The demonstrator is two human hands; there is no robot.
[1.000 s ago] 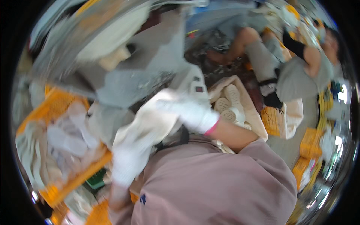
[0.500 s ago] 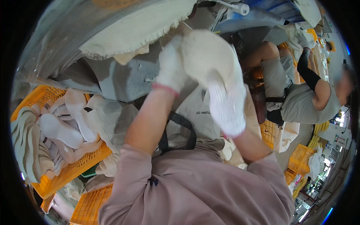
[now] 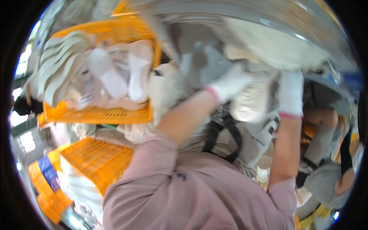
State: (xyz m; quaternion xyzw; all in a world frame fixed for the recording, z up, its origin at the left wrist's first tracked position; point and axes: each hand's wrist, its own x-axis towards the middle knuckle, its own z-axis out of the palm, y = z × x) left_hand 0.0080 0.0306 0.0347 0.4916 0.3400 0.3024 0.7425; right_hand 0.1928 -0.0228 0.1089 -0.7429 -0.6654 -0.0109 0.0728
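Note:
Both my hands wear white knit gloves with pink cuffs, and the picture is smeared by motion. My left hand (image 3: 233,81) is closed on the upper part of a white shoe sole (image 3: 251,101), whose textured face shows and whose rounded end hangs down. Just right of the sole is my right hand (image 3: 290,94), raised, with its fingers too blurred to make out. Whether it touches the sole cannot be seen. Close above both hands lies a pale, frayed fabric disc (image 3: 274,44).
A yellow crate (image 3: 103,116) at the left holds several white soles (image 3: 107,74). Below it stands another yellow crate (image 3: 96,163). A grey machine housing (image 3: 203,63) is beyond my left hand. At the right sits a co-worker in a grey shirt (image 3: 326,182).
The view has swung, so the crates sit further right and the co-worker lower. My hands have moved apart; the sole, earlier between both, now hangs at my left hand.

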